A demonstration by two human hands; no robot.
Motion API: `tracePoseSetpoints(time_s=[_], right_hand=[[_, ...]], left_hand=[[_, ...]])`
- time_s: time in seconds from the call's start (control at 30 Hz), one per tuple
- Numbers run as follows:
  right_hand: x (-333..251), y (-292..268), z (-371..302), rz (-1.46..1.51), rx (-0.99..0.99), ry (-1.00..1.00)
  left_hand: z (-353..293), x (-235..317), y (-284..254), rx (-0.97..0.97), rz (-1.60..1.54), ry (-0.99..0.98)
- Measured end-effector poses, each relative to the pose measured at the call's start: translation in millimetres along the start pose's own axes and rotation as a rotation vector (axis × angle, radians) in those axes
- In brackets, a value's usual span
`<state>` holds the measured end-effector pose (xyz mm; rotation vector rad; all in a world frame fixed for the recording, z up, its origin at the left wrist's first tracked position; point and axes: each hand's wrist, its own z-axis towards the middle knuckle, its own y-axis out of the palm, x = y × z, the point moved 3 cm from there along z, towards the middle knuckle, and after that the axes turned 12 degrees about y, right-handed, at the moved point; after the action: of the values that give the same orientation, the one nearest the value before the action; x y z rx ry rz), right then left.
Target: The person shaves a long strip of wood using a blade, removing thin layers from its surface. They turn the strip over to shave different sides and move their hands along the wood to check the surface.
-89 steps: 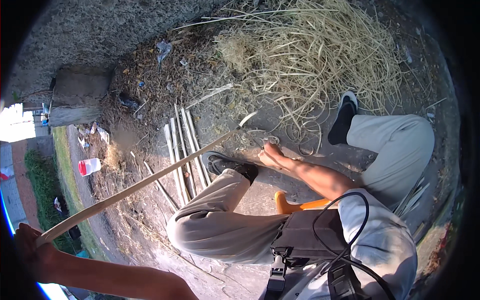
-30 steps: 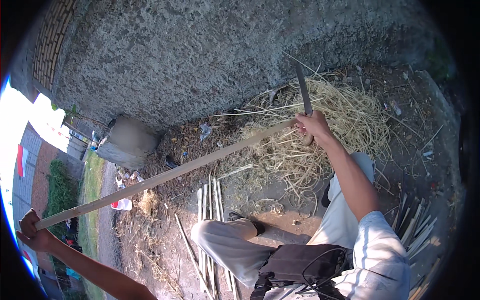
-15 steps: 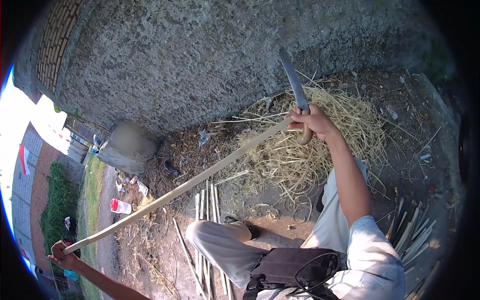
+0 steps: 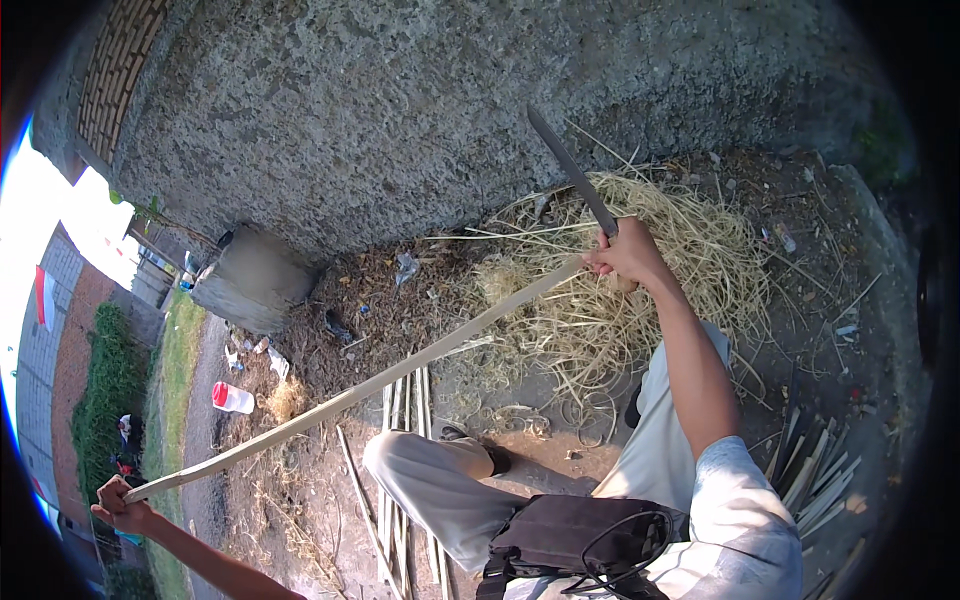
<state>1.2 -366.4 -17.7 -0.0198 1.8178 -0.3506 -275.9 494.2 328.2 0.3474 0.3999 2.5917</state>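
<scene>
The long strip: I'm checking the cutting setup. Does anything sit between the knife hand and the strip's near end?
Nothing visible. The right hand grips the knife right where the long strip ends; the left hand holds its far end.

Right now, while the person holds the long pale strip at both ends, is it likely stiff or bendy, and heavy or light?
The long pale strip is probably springy: it bows slightly between the left hand and the right hand. It seems light, since each hand carries one end in the air. Being thin, it may split easily; the right hand also grips a long knife.
</scene>
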Motion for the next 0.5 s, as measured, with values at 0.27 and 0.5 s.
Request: tracePoseSetpoints(time_s=[0.27, 0.5], right_hand=[[6.4, -15.5, 8.0, -0.202, 0.431, 0.033], [7.1, -16.7, 7.4, 0.885, -0.126, 0.158]], left_hand=[[4.7, 12.6, 6.2, 0.166, 0.032, 0.125], [-23.2, -46.4, 3.8, 0.116, -0.054, 0.113]])
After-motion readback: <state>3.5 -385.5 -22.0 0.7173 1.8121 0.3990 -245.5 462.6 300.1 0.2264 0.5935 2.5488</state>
